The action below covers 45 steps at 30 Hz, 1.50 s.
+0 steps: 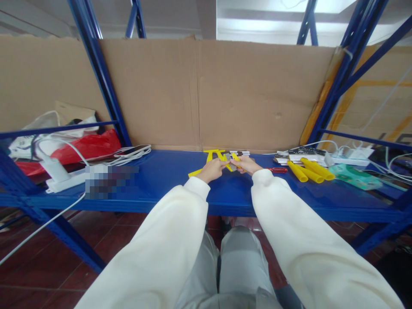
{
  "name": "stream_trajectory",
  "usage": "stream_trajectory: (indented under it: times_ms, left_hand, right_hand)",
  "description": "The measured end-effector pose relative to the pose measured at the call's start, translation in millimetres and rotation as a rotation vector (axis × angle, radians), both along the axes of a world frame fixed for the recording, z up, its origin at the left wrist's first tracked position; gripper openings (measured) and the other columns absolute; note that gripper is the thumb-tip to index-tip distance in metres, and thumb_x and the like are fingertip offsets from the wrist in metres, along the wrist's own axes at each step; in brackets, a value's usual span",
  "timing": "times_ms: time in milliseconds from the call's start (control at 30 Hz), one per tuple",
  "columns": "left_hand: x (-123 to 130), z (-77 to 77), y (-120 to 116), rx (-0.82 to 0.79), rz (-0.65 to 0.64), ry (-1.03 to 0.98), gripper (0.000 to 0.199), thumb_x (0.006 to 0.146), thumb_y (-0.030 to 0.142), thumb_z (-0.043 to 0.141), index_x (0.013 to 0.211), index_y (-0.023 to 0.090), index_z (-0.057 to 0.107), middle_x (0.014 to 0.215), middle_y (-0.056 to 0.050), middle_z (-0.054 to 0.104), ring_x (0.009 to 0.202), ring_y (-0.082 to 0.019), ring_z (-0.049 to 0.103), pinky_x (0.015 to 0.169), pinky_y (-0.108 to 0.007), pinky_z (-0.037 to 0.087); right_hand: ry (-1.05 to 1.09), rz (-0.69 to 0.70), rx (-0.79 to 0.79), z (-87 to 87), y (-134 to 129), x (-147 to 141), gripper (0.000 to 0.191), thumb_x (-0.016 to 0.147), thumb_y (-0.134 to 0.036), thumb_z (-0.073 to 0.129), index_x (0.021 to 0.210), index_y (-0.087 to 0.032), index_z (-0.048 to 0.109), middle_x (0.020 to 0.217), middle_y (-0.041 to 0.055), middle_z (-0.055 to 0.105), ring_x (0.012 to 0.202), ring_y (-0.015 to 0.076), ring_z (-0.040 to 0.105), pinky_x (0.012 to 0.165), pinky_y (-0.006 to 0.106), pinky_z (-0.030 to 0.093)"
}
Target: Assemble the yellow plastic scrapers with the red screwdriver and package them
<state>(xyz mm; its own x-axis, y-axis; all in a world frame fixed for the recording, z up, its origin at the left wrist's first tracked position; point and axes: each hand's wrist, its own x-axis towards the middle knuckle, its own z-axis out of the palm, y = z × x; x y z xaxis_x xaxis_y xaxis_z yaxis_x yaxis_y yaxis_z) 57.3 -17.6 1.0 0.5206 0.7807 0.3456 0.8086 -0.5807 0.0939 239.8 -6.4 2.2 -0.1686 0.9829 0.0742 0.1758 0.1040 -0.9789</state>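
- We hold our left hand [211, 168] narrow, its fingers closed at the left side of a small grey piece [229, 165] with yellow parts at it.
- Our right hand [247, 165] is narrow too, with a yellow strip [236, 158] between thumb and fingers, at the right side of the grey piece.
- The grey piece lies between our hands, over the middle of the blue shelf [167, 171]; our fingers hide much of it, so we cannot tell its full shape.
- Just beyond our left hand we see a yellow frame [210, 153]; another yellow end [195, 173] shows to the left of that hand.
- A red tool [278, 170] lies just right of our right hand.
- Farther right we have yellow tubes [311, 174] side by side, then a green packet [357, 177].
- At the far left are a red bag [93, 146] and a white power strip [72, 179].
- Cardboard [247, 94] stands along the far edge.
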Motion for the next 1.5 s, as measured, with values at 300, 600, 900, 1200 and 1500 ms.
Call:
stream_trajectory:
  times_ms: [300, 600, 900, 1200, 1500]
  left_hand:
    - [0, -4.6, 4, -0.048, -0.067, -0.037, 0.041, 0.094, 0.020, 0.052, 0.133, 0.023, 0.065, 0.119, -0.011, 0.072, 0.113, -0.024, 0.064, 0.101, -0.033, 0.047]
    - [-1, -2.3, 1, -0.066, -0.072, -0.027, 0.041, 0.095, 0.019, 0.051, 0.134, 0.021, 0.064, 0.125, -0.012, 0.070, 0.112, -0.023, 0.065, 0.101, -0.033, 0.047]
    - [-2, -2.9, 3, -0.070, -0.073, -0.027, 0.043, 0.095, 0.020, 0.052, 0.137, 0.022, 0.061, 0.123, -0.010, 0.071, 0.114, -0.022, 0.064, 0.103, -0.033, 0.046]
    - [0, -0.7, -1, -0.069, -0.068, -0.023, 0.041, 0.095, 0.017, 0.051, 0.133, 0.020, 0.065, 0.124, -0.011, 0.070, 0.113, -0.023, 0.064, 0.103, -0.033, 0.046]
    - [0, -3.1, 2, -0.031, -0.074, 0.011, 0.041, 0.095, 0.018, 0.047, 0.132, 0.021, 0.066, 0.118, -0.012, 0.072, 0.108, -0.024, 0.065, 0.098, -0.035, 0.048]
  right_hand:
    - [0.177, -0.247, -0.062, 8.6, 2, -2, 0.019, 0.096, -0.022, 0.050, 0.078, -0.019, 0.047, 0.056, -0.0023, 0.054, 0.038, 0.0086, 0.045, 0.036, 0.019, 0.036]
    - [0.148, -0.374, -0.113, 6.0, 5, 4, 0.013, 0.091, -0.019, 0.056, 0.080, -0.020, 0.048, 0.047, -0.0079, 0.042, 0.031, 0.0059, 0.032, 0.031, 0.017, 0.022]
    - [0.180, -0.359, -0.008, 8.4, 1, 3, 0.012, 0.079, -0.013, 0.069, 0.075, -0.016, 0.058, 0.063, 0.0018, 0.063, 0.050, 0.0127, 0.061, 0.043, 0.023, 0.050]
    - [0.098, -0.467, 0.128, 6.0, 5, 6, 0.011, 0.067, -0.017, 0.076, 0.065, -0.015, 0.066, 0.061, -0.0014, 0.063, 0.055, 0.0101, 0.055, 0.049, 0.021, 0.043]
    - [0.045, -0.148, -0.029, 8.7, -4, -3, 0.037, 0.075, -0.025, 0.079, 0.058, -0.018, 0.046, 0.045, -0.0081, 0.041, 0.036, 0.0023, 0.026, 0.034, 0.016, 0.017]
